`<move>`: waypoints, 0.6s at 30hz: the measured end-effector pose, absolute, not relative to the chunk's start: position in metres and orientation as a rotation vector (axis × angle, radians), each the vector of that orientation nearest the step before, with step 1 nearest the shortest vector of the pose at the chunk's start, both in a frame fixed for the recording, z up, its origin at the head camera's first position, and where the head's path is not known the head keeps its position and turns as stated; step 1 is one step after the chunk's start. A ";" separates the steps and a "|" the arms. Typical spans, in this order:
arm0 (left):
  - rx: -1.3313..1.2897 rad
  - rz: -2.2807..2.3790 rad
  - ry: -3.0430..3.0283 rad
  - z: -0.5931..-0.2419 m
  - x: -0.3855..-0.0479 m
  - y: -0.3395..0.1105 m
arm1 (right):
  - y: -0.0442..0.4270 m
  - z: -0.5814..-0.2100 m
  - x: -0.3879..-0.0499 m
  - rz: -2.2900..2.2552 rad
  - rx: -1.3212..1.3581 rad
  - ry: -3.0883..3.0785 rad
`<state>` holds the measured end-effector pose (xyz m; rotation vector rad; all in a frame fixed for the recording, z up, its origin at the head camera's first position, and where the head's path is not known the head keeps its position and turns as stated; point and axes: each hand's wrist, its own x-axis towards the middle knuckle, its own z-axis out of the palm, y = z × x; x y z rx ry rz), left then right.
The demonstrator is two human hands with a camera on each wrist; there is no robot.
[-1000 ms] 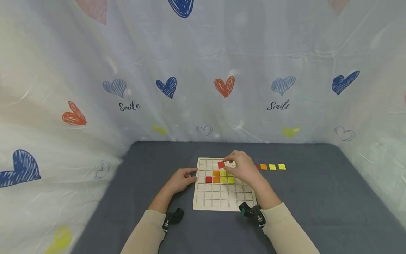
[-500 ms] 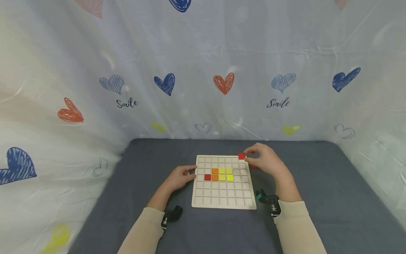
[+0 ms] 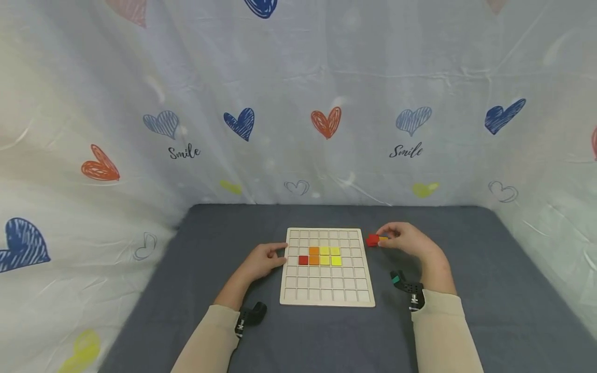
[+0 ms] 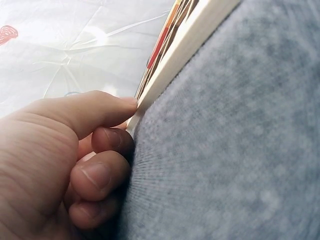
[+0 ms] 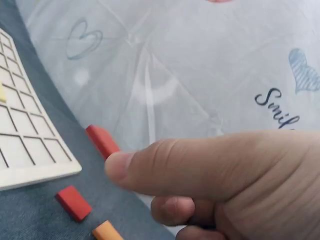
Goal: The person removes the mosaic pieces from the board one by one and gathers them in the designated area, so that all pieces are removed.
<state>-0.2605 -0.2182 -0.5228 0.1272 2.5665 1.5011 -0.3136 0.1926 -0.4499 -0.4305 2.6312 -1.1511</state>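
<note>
A pale wooden grid board (image 3: pixel 327 292) lies flat on the dark grey cloth. Set in its cells are a red tile (image 3: pixel 303 260), orange tiles (image 3: pixel 314 260) and several yellow tiles (image 3: pixel 336 260), in two rows. At the board's left edge, my left hand (image 3: pixel 258 261) touches the rim with thumb and forefinger; its other fingers bend loosely in the left wrist view. Right of the board, my right hand (image 3: pixel 412 242) pinches a red tile (image 5: pixel 102 141) just above the cloth. A second red tile (image 5: pixel 73 203) and an orange tile (image 5: pixel 107 231) lie beneath it.
The grey cloth (image 3: pixel 224 228) covers the table. Behind and at the sides hangs a white curtain (image 3: pixel 289 93) printed with hearts. Each wrist carries a black camera mount (image 3: pixel 254 313). My right hand hides part of the tile row beside the board.
My right hand has carried the red tile from over the board's upper part rightward past its edge, then lower over the tiles beside it. My left hand has stayed at the board's left edge.
</note>
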 end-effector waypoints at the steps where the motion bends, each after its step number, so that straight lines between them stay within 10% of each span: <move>1: 0.127 1.499 2.567 -0.523 -0.261 -0.218 | 0.194 -0.452 -0.314 -1.141 -0.427 2.612; 18: 0.157 1.502 2.557 -0.528 -0.264 -0.221 | 0.186 -0.474 -0.316 -0.956 -0.341 2.617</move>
